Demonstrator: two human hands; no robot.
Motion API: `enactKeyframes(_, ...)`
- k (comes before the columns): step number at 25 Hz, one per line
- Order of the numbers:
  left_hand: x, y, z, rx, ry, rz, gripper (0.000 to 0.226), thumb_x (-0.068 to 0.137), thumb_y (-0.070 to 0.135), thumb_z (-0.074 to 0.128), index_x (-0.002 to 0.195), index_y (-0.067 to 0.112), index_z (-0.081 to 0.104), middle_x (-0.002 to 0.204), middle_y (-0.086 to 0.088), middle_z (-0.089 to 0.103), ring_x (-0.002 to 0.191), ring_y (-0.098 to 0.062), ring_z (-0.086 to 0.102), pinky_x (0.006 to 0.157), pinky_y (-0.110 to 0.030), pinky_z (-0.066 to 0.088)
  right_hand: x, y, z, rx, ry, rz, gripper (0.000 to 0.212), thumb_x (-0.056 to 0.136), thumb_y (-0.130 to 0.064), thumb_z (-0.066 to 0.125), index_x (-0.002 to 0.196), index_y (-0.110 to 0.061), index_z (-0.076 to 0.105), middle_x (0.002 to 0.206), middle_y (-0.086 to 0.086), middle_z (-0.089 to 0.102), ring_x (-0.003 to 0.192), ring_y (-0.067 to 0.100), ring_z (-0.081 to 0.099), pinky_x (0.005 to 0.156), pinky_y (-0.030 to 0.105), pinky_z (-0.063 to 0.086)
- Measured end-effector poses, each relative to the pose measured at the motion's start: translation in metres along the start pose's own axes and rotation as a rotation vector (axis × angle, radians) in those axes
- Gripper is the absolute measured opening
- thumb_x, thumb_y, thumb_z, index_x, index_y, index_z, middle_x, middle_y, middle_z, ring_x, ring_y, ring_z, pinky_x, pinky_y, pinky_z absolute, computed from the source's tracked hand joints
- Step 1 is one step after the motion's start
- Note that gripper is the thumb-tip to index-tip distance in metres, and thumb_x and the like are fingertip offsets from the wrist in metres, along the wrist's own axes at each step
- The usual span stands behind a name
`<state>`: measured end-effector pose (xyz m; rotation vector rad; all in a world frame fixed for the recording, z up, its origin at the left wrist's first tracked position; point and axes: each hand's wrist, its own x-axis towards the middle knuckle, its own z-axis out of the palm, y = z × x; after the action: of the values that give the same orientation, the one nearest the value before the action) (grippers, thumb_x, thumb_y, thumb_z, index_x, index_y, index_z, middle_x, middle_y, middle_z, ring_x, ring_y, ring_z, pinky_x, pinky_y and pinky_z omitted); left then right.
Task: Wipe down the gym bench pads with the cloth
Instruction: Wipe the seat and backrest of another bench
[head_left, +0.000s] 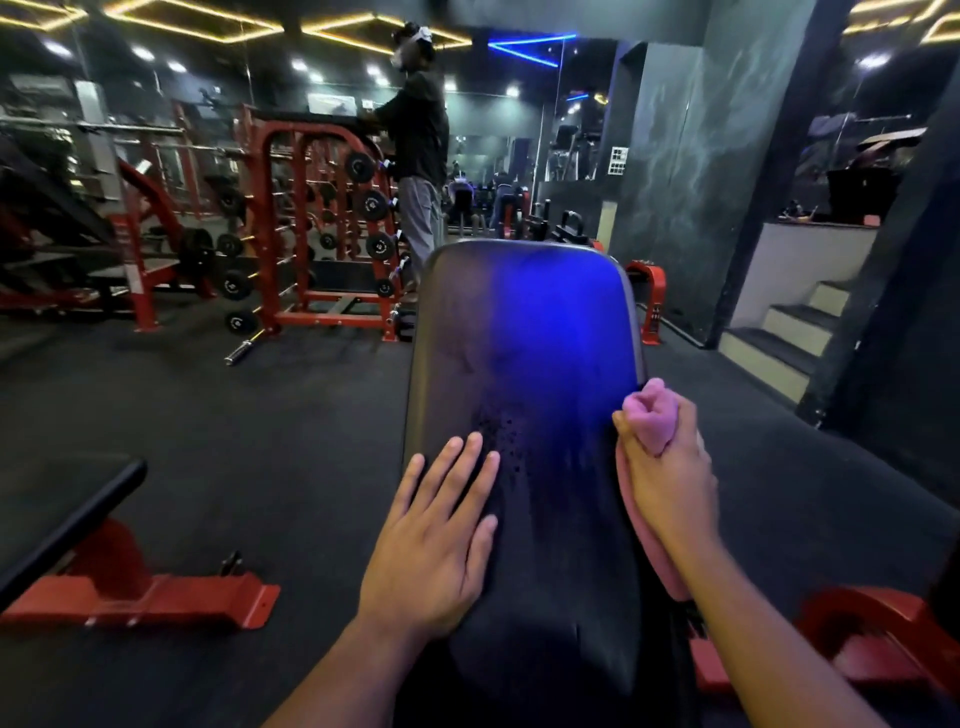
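Bench pad (524, 332) stretches ahead of us, flecked with droplets. Our left hand (441, 530) lies flat on it, fingers straight; our right hand (665, 467) bunches the pink cloth (649, 415) at the pad's right edge. Wiping only the edge could leave the droplets behind.

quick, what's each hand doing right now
Left hand: open, fingers straight, resting flat on the bench pad.
Right hand: closed, gripping the pink cloth at the pad's right edge.
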<state>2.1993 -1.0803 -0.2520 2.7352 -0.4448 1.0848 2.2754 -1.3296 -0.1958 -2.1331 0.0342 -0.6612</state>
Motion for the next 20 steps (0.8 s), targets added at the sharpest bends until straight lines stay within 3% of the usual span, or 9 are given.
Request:
enactKeyframes(3, -0.021, 0.018, -0.009, -0.042, -0.073, -0.142, 0.056, 0.111, 0.042, 0.027, 0.162, 0.021, 0.034, 0.172, 0.006, 0.021, 0.159, -0.012, 0.015, 0.125, -0.045, 0.020, -0.042, 0.002, -0.024, -0.222, -0.075, -0.201, 0.054, 0.096, -0.040, 0.059, 0.143, -0.027, 0.034, 0.134, 0.008, 0.043, 0.110, 0.036, 0.056, 0.081, 0.055, 0.055)
enactKeyframes(7, -0.092, 0.052, -0.011, -0.111, -0.158, -0.223, 0.066, 0.109, 0.060, 0.018, 0.166, 0.027, 0.021, 0.174, 0.011, 0.004, 0.160, -0.009, 0.003, 0.126, -0.043, 0.017, -0.053, -0.041, -0.046, -0.463, -0.057, -0.707, 0.070, 0.081, -0.025, 0.077, 0.144, -0.013, 0.048, 0.144, 0.015, 0.041, 0.112, 0.037, 0.053, 0.094, 0.054, 0.051)
enactKeyframes(9, -0.113, 0.057, -0.013, -0.056, -0.186, -0.240, 0.068, 0.108, 0.061, 0.021, 0.166, 0.025, 0.018, 0.175, 0.009, 0.002, 0.161, -0.012, 0.004, 0.126, -0.046, 0.021, -0.062, -0.072, -0.025, -0.485, -0.096, -0.897, 0.078, 0.074, -0.028, 0.083, 0.144, -0.012, 0.052, 0.146, 0.019, 0.045, 0.120, 0.039, 0.054, 0.100, 0.052, 0.051)
enactKeyframes(10, -0.118, 0.059, -0.014, -0.021, -0.165, -0.234, 0.068, 0.108, 0.057, 0.029, 0.165, 0.020, 0.027, 0.175, 0.004, 0.010, 0.160, -0.015, 0.013, 0.123, -0.046, 0.026, -0.067, -0.080, -0.010, -0.518, -0.153, -0.979, 0.080, 0.073, -0.032, 0.082, 0.144, -0.013, 0.052, 0.147, 0.019, 0.047, 0.123, 0.040, 0.055, 0.099, 0.051, 0.052)
enactKeyframes(13, -0.128, 0.063, -0.010, 0.034, -0.053, -0.187, 0.066, 0.100, 0.048, 0.049, 0.156, 0.012, 0.046, 0.169, -0.004, 0.030, 0.155, -0.020, 0.033, 0.115, -0.044, 0.033, -0.066, -0.084, 0.038, -0.704, -0.370, -1.168, 0.078, 0.078, -0.056, 0.057, 0.148, -0.025, 0.047, 0.155, 0.013, 0.043, 0.135, 0.037, 0.048, 0.105, 0.055, 0.045)
enactKeyframes(17, -0.131, 0.057, -0.005, 0.047, 0.032, -0.145, 0.065, 0.099, 0.044, 0.050, 0.156, 0.013, 0.045, 0.169, -0.001, 0.032, 0.156, -0.019, 0.030, 0.119, -0.044, 0.030, -0.011, -0.112, 0.087, -0.737, -0.399, -1.207, 0.071, 0.084, -0.062, 0.039, 0.150, -0.034, 0.045, 0.163, 0.005, 0.034, 0.150, 0.030, 0.027, 0.118, 0.057, 0.017)
enactKeyframes(20, -0.132, 0.061, -0.007, 0.056, -0.007, -0.149, 0.067, 0.100, 0.043, 0.048, 0.159, 0.012, 0.039, 0.170, -0.001, 0.028, 0.158, -0.020, 0.025, 0.122, -0.044, 0.026, 0.026, -0.145, 0.104, -0.742, -0.341, -1.024, 0.064, 0.091, -0.063, 0.041, 0.150, -0.038, 0.041, 0.165, 0.001, 0.029, 0.152, 0.029, 0.021, 0.121, 0.060, 0.005)
